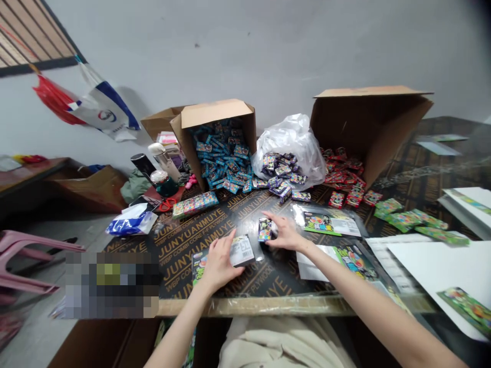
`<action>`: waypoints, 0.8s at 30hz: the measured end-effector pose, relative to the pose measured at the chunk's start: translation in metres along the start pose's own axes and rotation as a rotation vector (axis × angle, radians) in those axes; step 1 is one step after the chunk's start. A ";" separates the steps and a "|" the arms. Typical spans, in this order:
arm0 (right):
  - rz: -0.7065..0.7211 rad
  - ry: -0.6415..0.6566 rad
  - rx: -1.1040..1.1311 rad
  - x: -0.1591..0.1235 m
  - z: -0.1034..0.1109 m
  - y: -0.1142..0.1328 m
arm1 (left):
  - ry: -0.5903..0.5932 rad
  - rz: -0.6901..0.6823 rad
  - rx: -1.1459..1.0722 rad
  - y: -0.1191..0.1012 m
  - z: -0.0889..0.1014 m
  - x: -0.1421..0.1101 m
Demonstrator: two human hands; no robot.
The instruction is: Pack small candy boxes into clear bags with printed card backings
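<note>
- Your right hand [286, 234] has a small dark box [264, 230] between thumb and index finger, the gap only as wide as the box; the other fingers curl behind.
- That small box sits low over the black table [180, 248], just right of the printed packet [243, 248]; whether it touches the film beneath it, you cannot tell from here.
- Your left hand [220, 260] spreads wide over that packet, fingertips towards its far edge and thumb towards its near edge. Whether it grips the packet or only steadies it, the view does not show.
- The step in hand looks like placing or lining up the small box beside the packet; that is a judgement from how your hands lie.
- The next move would seem to call for a light hold on the box, kept square, with the left hand steady so the packet does not slide.
- More dark boxes [301, 196] lie at the mouth of the clear bag [293, 140], beyond your right hand. Blue boxes [230, 166] fill the carton on the left, and red boxes [337, 198] spill from the one on the right.
- Watch your right forearm: another sleeved card [353, 258] lies close under it and could be nudged.
</note>
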State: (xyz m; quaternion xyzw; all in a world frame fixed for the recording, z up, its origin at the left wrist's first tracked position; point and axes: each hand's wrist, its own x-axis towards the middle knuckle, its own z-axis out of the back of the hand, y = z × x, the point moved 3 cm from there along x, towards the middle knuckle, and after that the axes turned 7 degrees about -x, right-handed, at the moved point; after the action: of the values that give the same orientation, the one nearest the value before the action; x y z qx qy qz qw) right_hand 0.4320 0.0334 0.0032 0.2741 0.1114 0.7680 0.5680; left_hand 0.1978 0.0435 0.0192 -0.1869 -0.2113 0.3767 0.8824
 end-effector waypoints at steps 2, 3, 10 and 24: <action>0.064 -0.091 -0.044 -0.007 0.009 0.017 | -0.030 0.021 0.027 0.006 0.003 0.000; 0.081 -0.125 -0.080 -0.010 0.014 0.024 | -0.035 0.024 0.029 0.008 0.004 0.001; 0.018 -0.287 -0.250 -0.024 0.032 0.048 | -0.005 -0.010 -0.061 0.000 0.002 0.011; -0.053 -0.131 0.128 -0.038 0.025 0.045 | -0.012 -0.050 -0.131 -0.018 0.004 0.027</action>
State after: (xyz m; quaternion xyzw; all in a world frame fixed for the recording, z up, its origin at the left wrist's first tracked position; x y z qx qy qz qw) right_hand 0.4170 -0.0200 0.0343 0.3562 0.1301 0.7246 0.5755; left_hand 0.2230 0.0521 0.0378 -0.2366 -0.2452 0.3411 0.8761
